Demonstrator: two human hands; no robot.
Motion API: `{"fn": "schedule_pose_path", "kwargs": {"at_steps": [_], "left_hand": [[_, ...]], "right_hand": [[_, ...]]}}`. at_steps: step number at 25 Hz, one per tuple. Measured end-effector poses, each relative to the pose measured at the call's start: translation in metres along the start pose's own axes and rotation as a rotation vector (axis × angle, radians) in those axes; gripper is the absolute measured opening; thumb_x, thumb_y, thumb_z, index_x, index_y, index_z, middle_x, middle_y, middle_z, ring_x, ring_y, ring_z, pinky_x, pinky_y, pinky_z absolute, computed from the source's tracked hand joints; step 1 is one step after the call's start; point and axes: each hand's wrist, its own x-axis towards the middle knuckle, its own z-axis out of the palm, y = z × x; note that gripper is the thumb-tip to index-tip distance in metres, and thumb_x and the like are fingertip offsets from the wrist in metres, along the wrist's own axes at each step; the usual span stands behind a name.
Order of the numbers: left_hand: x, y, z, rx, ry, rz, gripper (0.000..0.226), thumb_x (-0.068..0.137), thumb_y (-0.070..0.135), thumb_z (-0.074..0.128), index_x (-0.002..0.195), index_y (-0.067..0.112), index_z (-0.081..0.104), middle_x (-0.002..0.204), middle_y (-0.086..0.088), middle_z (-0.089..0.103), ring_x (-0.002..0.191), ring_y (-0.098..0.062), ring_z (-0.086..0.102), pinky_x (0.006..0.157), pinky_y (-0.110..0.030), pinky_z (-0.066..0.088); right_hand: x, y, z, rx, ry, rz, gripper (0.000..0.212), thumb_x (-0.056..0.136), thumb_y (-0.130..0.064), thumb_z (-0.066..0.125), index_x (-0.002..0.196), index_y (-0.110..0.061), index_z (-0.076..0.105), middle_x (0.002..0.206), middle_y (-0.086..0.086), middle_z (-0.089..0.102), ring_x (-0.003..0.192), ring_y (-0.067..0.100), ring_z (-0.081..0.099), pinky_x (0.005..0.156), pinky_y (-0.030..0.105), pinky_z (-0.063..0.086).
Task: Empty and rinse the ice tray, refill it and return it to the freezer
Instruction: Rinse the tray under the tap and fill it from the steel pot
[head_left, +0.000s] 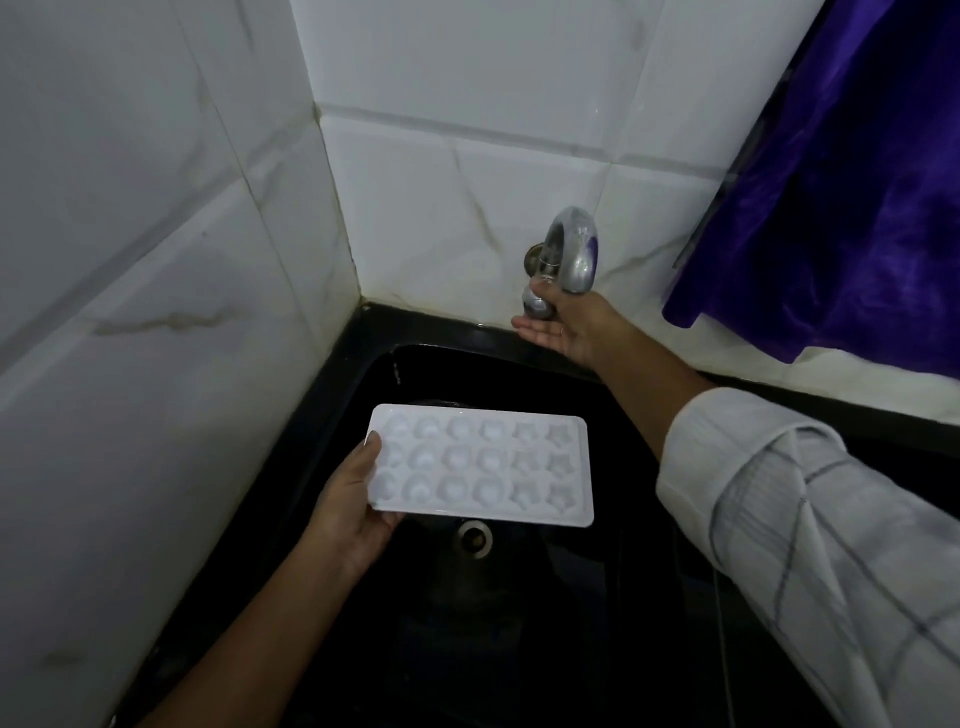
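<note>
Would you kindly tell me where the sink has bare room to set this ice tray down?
Bare sink floor lies nearer you than the drain, and between the ice tray and the right sleeve. The back is crowded: the right hand grips the tap; the left hand holds the tray's left end.

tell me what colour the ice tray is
White. The ice tray shows plainly against the black sink in the head view.

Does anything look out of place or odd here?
Nothing spilled or damaged. The left hand holds the tray over the sink; the right hand is at the tap. Only the purple cloth hangs low beside the tap.
</note>
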Motion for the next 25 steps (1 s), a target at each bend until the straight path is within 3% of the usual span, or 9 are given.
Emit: {"fn": "schedule_pose_path", "kwargs": {"at_steps": [3,6,8,10,13,15,18,22,25], "left_hand": [[-0.005,-0.01,0.001,-0.029,0.023,0.025,0.037,0.108,0.035,0.051,0.128,0.008,0.068,0.121,-0.015,0.077,0.1,-0.029,0.079,0.076,-0.042,0.067],[-0.005,-0.019,0.009,-0.045,0.032,0.052,0.037,0.108,0.035,0.05,0.128,0.008,0.068,0.12,-0.016,0.077,0.099,-0.028,0.079,0.071,-0.04,0.066],[-0.002,-0.025,0.015,-0.069,0.055,0.056,0.036,0.108,0.035,0.051,0.127,0.008,0.068,0.12,-0.016,0.077,0.098,-0.028,0.079,0.072,-0.041,0.066],[0.003,-0.029,0.021,-0.097,0.08,0.05,0.039,0.108,0.036,0.053,0.133,0.008,0.065,0.126,-0.017,0.075,0.108,-0.031,0.076,0.084,-0.047,0.064],[0.006,-0.034,0.028,-0.134,0.075,0.055,0.046,0.107,0.039,0.054,0.142,0.009,0.06,0.135,-0.018,0.07,0.124,-0.037,0.068,0.102,-0.055,0.055],[0.005,-0.039,0.033,-0.111,0.049,0.063,0.046,0.107,0.038,0.053,0.142,0.009,0.06,0.134,-0.018,0.071,0.123,-0.037,0.069,0.099,-0.053,0.057],[0.0,-0.047,0.039,-0.04,0.007,0.062,0.042,0.109,0.036,0.05,0.137,0.008,0.062,0.128,-0.017,0.074,0.111,-0.033,0.075,0.087,-0.048,0.064],[-0.003,-0.042,0.053,0.026,-0.017,0.038,0.044,0.109,0.04,0.045,0.132,0.008,0.065,0.119,-0.015,0.078,0.099,-0.029,0.079,0.081,-0.044,0.064],[-0.005,-0.034,0.065,0.061,-0.042,0.018,0.052,0.108,0.051,0.042,0.129,0.01,0.067,0.123,-0.016,0.076,0.107,-0.032,0.075,0.091,-0.05,0.06]], "right_hand": [[-0.003,-0.002,-0.002,-0.116,0.009,-0.038,0.058,0.091,-0.025,0.078,0.138,-0.001,0.053,0.119,0.02,0.068,0.088,0.03,0.074,0.066,0.036,0.065],[-0.004,-0.003,-0.005,-0.174,-0.002,-0.035,0.064,0.092,-0.035,0.075,0.141,-0.002,0.051,0.124,0.02,0.066,0.091,0.029,0.072,0.062,0.035,0.063],[-0.012,0.0,-0.014,-0.144,-0.014,0.01,0.065,0.096,-0.049,0.066,0.141,-0.007,0.047,0.134,0.019,0.059,0.104,0.032,0.067,0.072,0.04,0.061],[-0.029,0.013,-0.027,-0.162,0.05,0.052,0.07,0.095,-0.059,0.061,0.144,-0.012,0.045,0.137,0.017,0.056,0.114,0.034,0.063,0.084,0.044,0.056],[-0.062,0.062,-0.061,-0.348,0.201,0.051,0.048,0.101,-0.051,0.055,0.124,-0.009,0.064,0.117,0.011,0.071,0.096,0.025,0.069,0.077,0.036,0.054],[-0.08,0.094,-0.08,-0.316,0.151,0.135,0.038,0.105,-0.045,0.053,0.112,-0.012,0.071,0.107,0.011,0.075,0.092,0.026,0.073,0.074,0.036,0.058],[-0.084,0.107,-0.097,-0.267,0.133,0.121,0.03,0.105,-0.03,0.056,0.12,-0.007,0.068,0.115,0.015,0.074,0.099,0.031,0.073,0.091,0.048,0.059],[-0.085,0.082,-0.099,-0.347,0.146,-0.003,0.018,0.107,-0.029,0.053,0.102,-0.02,0.067,0.097,0.002,0.072,0.086,0.02,0.071,0.069,0.033,0.057],[-0.081,0.074,-0.102,-0.421,0.146,-0.079,0.018,0.106,-0.031,0.053,0.096,-0.023,0.065,0.1,0.002,0.072,0.087,0.017,0.07,0.07,0.031,0.056]]}}
